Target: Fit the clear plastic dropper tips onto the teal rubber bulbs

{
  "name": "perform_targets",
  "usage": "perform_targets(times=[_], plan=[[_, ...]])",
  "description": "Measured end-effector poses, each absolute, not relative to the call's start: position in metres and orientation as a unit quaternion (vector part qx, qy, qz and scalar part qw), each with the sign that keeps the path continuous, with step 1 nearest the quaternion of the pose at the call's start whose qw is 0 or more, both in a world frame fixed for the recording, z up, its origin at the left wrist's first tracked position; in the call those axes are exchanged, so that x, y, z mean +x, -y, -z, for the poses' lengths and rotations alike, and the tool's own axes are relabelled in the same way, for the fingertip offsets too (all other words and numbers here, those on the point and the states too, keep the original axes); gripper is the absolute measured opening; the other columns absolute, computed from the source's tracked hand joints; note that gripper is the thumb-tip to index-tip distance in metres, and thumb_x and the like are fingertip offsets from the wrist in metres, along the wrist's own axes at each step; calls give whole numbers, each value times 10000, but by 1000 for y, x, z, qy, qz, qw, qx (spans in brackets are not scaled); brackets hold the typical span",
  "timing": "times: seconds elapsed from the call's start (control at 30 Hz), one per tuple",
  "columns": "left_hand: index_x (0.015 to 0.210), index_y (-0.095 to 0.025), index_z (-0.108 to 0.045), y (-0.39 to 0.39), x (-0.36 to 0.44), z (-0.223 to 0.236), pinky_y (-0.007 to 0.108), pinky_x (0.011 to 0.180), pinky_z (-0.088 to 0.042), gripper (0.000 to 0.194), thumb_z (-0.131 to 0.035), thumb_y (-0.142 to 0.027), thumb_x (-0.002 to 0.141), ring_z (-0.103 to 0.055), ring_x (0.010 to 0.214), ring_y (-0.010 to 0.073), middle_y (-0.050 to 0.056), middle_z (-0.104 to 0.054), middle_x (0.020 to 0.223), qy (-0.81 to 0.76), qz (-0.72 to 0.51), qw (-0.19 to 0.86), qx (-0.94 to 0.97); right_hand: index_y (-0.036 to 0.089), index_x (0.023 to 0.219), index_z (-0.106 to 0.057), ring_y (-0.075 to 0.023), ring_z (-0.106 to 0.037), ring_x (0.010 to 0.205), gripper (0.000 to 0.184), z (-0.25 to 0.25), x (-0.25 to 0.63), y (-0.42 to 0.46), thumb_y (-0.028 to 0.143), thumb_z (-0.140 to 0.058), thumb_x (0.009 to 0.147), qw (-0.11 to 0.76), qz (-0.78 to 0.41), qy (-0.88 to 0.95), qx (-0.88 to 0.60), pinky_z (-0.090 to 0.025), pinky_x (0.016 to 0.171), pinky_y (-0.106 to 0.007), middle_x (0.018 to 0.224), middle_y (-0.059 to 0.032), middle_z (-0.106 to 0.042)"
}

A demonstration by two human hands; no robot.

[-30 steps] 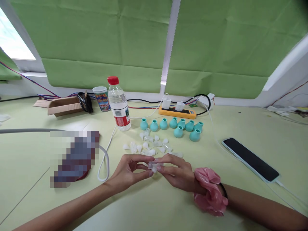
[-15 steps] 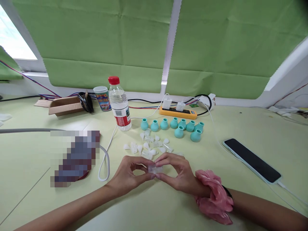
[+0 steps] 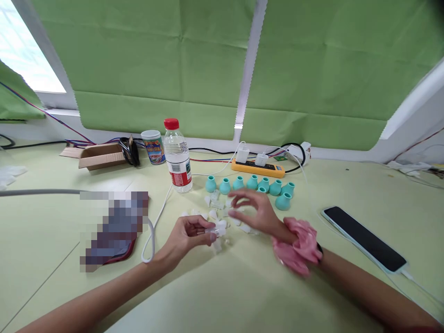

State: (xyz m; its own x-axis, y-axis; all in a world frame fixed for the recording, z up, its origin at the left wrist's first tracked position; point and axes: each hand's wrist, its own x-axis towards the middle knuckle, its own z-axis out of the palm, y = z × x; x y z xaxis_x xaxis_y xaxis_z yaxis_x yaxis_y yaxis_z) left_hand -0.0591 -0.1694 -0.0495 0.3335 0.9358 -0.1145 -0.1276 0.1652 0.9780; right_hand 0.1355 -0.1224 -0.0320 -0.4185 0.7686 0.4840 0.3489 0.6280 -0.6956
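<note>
Between the thumb and fingers of my left hand (image 3: 187, 238) is a small clear plastic tube piece (image 3: 219, 229), held just above the table. My right hand (image 3: 258, 212) is raised over the loose parts, thumb and fingers apart, with nothing visible between them. Under and around it lie several clear tube pieces (image 3: 217, 205) and small white cone-shaped pieces (image 3: 213, 214), partly hidden by my hands. Behind them stand several teal bulb-shaped pieces (image 3: 283, 201) with open necks; my right hand covers part of one.
A water bottle (image 3: 178, 162) with a red cap stands behind my left hand, beside a printed canister (image 3: 154, 149) and an open cardboard box (image 3: 104, 157). At the back is an orange power strip (image 3: 258, 168) with chargers. Phones lie left (image 3: 114, 231) and right (image 3: 364, 238), with cables around.
My right hand has let go of the clear piece and moved up and away over the loose parts, its fingers opening. My left hand keeps the piece. The view has shifted slightly.
</note>
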Motion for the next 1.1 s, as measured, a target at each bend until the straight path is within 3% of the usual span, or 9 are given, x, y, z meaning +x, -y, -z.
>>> perform_targets(times=[0.13, 0.23, 0.37, 0.47, 0.63, 0.77, 0.9, 1.1], plan=[[666, -105, -577, 166, -61, 49, 218, 584, -429, 193, -721, -194, 573, -530, 575, 91, 14, -606, 631, -401, -425, 656, 478, 121, 1064, -508, -282, -438, 954, 534, 26, 124, 79, 496, -535, 685, 282, 44, 796, -534, -372, 777, -426, 996, -142, -520], [753, -122, -582, 167, -60, 47, 249, 616, -434, 214, -703, -226, 610, -541, 618, 110, 25, -608, 696, -368, -431, 671, 478, 109, 940, -570, -319, -385, 956, 521, 29, 113, 67, 561, -449, 711, 172, 131, 793, -570, -312, 751, -460, 957, -163, -506], [963, -148, -562, 169, -57, 47, 286, 604, -435, 300, -604, -317, 718, -535, 606, 119, 32, -588, 717, -338, -425, 693, 474, 125, 894, -568, -292, -379, 924, 379, 38, 109, 64, 458, -455, 751, 139, 130, 807, -559, -291, 713, -423, 921, -146, -514], [905, -116, -582, 168, -56, 51, 284, 589, -432, 277, -580, -334, 734, -522, 559, 108, 32, -577, 669, -360, -428, 683, 470, 161, 896, -532, -263, -400, 903, 236, 45, 110, 59, 342, -469, 757, 171, 86, 803, -564, -288, 702, -393, 906, -104, -541], [919, -118, -567, 165, -59, 54, 280, 615, -440, 305, -669, -237, 657, -548, 609, 125, 42, -607, 725, -360, -438, 672, 476, 179, 813, -481, -236, -445, 877, 128, 42, 115, 65, 287, -472, 746, 251, 45, 818, -516, -294, 720, -391, 853, -52, -571], [909, -121, -548, 165, -63, 48, 287, 656, -433, 265, -641, -230, 687, -558, 617, 127, 52, -626, 725, -342, -445, 682, 469, 175, 841, -438, -196, -479, 876, 149, 27, 124, 92, 258, -489, 728, 338, 12, 867, -366, -340, 756, -340, 877, -60, -551], [818, -110, -557, 167, -62, 42, 250, 624, -421, 213, -653, -232, 672, -540, 597, 111, 44, -616, 692, -347, -453, 671, 473, 181, 845, -399, -137, -490, 679, 177, 21, 133, 124, 232, -479, 697, 315, -76, 901, -287, -394, 596, -245, 786, -30, -528], [778, -105, -553, 171, -58, 41, 246, 534, -430, 241, -655, -291, 664, -511, 548, 104, 25, -578, 637, -348, -419, 676, 496, 159, 919, -430, -170, -472, 724, 287, 33, 132, 146, 208, -468, 639, 285, -34, 920, -267, -405, 604, -267, 792, -57, -510]])
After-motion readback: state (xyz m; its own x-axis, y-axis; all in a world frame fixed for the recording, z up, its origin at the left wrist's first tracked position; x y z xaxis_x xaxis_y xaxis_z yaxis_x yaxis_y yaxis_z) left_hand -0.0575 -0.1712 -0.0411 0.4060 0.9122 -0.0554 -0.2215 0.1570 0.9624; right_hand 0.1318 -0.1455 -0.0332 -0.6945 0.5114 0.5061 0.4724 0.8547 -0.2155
